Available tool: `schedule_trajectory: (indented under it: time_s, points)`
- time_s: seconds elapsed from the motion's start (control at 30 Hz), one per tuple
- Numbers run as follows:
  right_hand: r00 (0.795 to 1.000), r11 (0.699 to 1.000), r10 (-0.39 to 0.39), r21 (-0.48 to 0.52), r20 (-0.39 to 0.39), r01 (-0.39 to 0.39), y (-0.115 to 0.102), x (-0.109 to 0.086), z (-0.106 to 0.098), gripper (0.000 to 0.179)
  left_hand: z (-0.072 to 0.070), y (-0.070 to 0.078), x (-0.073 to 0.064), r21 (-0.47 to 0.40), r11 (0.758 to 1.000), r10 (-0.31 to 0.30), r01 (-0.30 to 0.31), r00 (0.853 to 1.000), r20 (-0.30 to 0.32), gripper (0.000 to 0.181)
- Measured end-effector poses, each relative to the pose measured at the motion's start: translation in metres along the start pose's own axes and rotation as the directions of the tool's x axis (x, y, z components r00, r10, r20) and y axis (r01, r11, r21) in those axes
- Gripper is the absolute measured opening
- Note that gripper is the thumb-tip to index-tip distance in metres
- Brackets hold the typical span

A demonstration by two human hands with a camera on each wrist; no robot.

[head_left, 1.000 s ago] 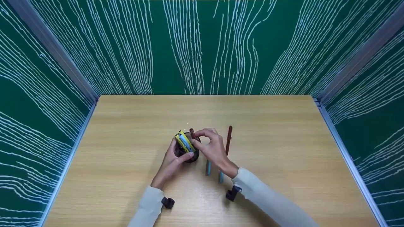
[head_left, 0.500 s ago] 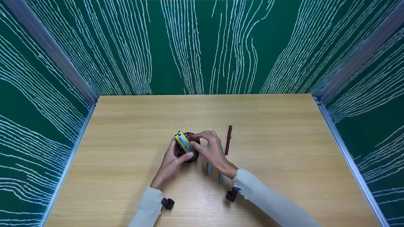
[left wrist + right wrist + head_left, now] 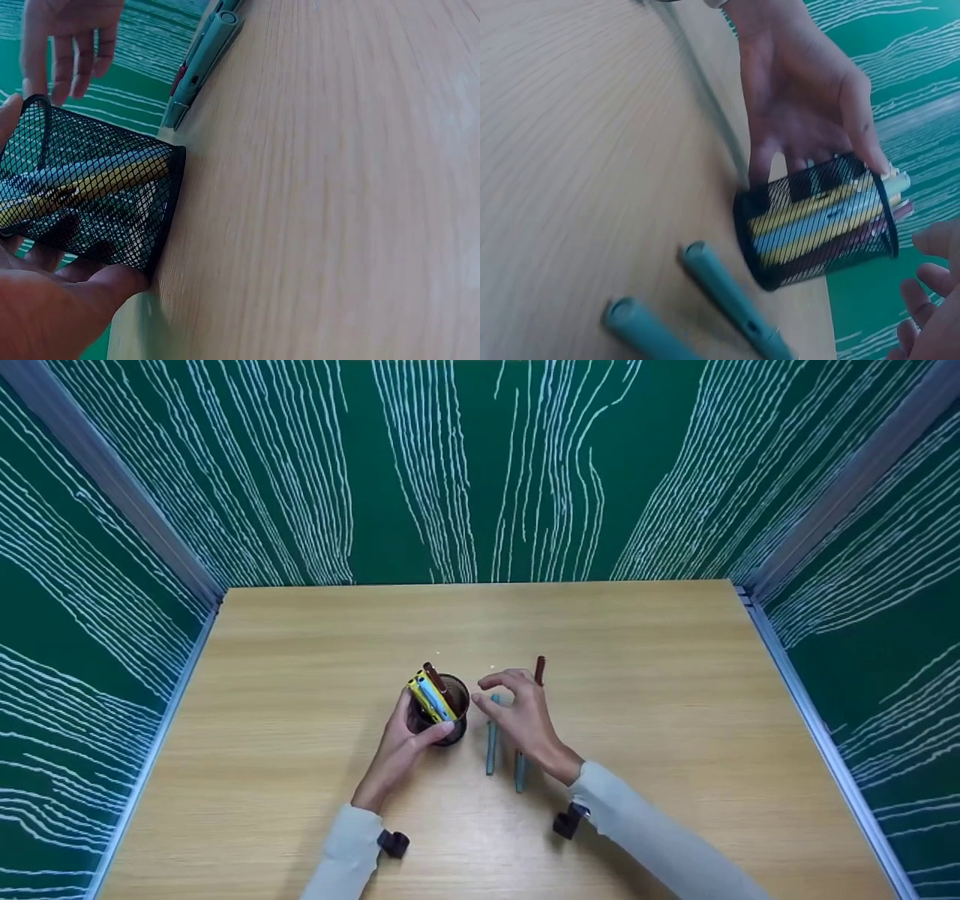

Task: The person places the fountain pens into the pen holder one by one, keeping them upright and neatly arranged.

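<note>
A black wire-mesh pen cup (image 3: pixel 456 730) stands on the table, and my left hand (image 3: pixel 397 748) grips it from the left, thumb at the front. Inside lean yellow pens (image 3: pixel 417 690), a light blue pen (image 3: pixel 433 695) and a dark red pen (image 3: pixel 434 676). The mesh lets them show through in the right wrist view. Just right of the cup's rim is my right hand (image 3: pixel 527 718), its thumb and forefinger apart and holding nothing. Below it lie two teal pens (image 3: pixel 491 754) (image 3: pixel 520 774). Another dark red pen (image 3: pixel 540 667) is mostly hidden behind the right hand.
The wooden table (image 3: pixel 300 637) is enclosed at the back and sides by green panels (image 3: pixel 420 472) with white wavy lines. Grey posts (image 3: pixel 150 495) stand at the back corners. A small black device (image 3: pixel 394 844) sits at each wrist.
My right hand lowered a dark red pen into the cup, let it go and drew back to the right. That pen now leans beside the yellow and blue ones. The left hand kept its grip.
</note>
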State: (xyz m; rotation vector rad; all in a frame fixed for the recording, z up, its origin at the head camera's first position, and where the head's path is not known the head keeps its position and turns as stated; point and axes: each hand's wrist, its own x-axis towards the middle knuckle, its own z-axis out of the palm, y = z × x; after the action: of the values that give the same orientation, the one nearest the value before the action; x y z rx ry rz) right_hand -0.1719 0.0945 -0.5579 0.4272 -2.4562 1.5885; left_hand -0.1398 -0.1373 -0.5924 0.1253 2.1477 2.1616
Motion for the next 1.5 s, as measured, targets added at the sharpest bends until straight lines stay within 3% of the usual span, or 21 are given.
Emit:
schedule_trajectory:
  time_s: [0.27,0.63,1.1,1.5]
  points:
    - [0.998,0.998,0.056,-0.019,-0.04,-0.057,0.017,-0.006,-0.012,0.014,-0.003,0.001,-0.001,0.009,1.0,-0.01,0.01,1.0,-0.009,0.094]
    - [0.98,0.981,0.192,0.002,-0.049,-0.192,0.035,-0.014,-0.028,0.023,-0.003,0.0,-0.002,0.027,0.999,-0.02,0.021,1.0,-0.022,0.096]
    - [0.964,0.97,0.243,0.004,-0.109,-0.244,0.066,-0.01,-0.046,0.021,-0.002,0.002,0.002,0.01,1.0,-0.005,0.005,1.0,-0.014,0.095]
    - [0.955,0.963,0.261,-0.035,-0.14,-0.268,0.091,-0.003,-0.055,0.032,0.0,0.0,-0.001,0.024,0.999,-0.025,0.025,1.0,-0.011,0.094]
